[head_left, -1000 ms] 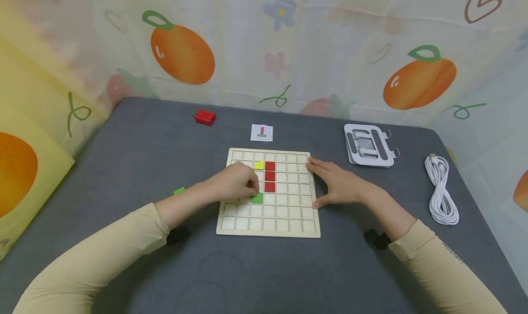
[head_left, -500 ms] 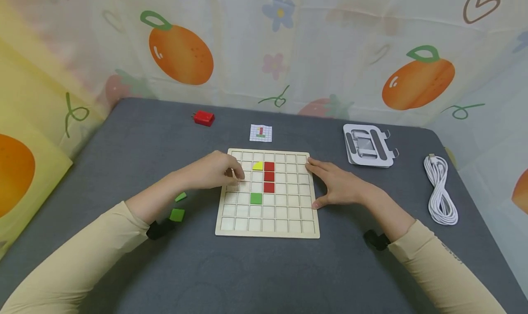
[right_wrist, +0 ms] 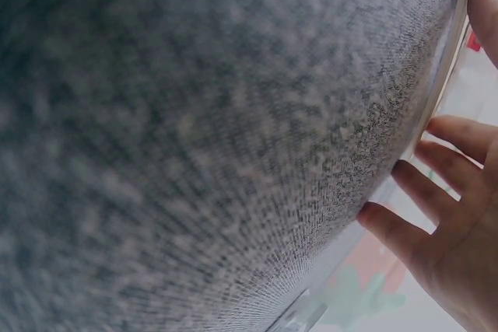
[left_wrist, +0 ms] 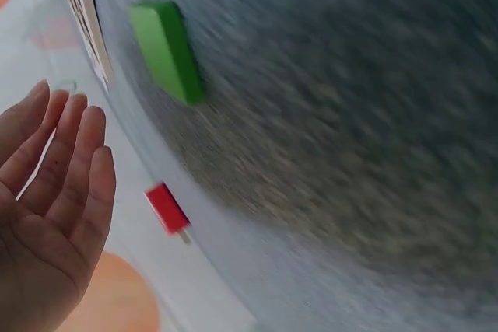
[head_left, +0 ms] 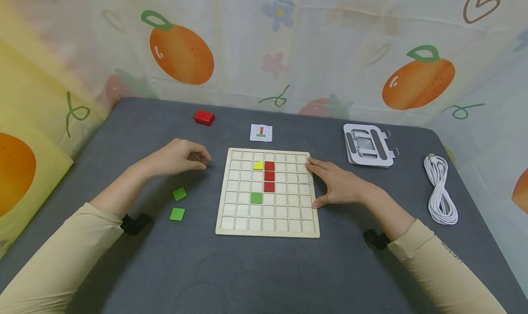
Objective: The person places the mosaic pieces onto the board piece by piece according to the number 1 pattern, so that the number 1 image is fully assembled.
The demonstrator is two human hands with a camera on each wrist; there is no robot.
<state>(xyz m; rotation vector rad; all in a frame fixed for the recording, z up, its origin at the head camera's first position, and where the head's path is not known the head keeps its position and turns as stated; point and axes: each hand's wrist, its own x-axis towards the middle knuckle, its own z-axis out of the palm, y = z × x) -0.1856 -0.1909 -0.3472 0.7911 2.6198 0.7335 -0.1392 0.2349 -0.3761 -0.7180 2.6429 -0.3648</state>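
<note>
A square wooden grid board [head_left: 268, 231] lies mid-table. Three red tiles [head_left: 269, 176] stand in one column of it, with a yellow tile [head_left: 258, 165] at their upper left and a green tile [head_left: 256, 198] lower left. My left hand [head_left: 175, 158] hovers left of the board, holding nothing, fingers loosely bent. Below it two loose green tiles [head_left: 179, 194] lie on the table; one green tile [left_wrist: 167, 52] shows close up in the left wrist view. At the board's right edge my right hand [head_left: 340, 183] rests, thumb and fingers spread along the rim.
Behind the board lies a small paper card [head_left: 261, 133] printed with a coloured grid pattern. A red plug adapter [head_left: 204, 118] sits at the back left. Toward the right are a white folding stand [head_left: 369, 145] and a coiled white cable [head_left: 441, 190]. A printed curtain [head_left: 243, 52] hangs behind the table.
My left hand has let go of the green tile on the board and moved left, off the board. Both loose green tiles are now uncovered. The right hand stays at the board's edge.
</note>
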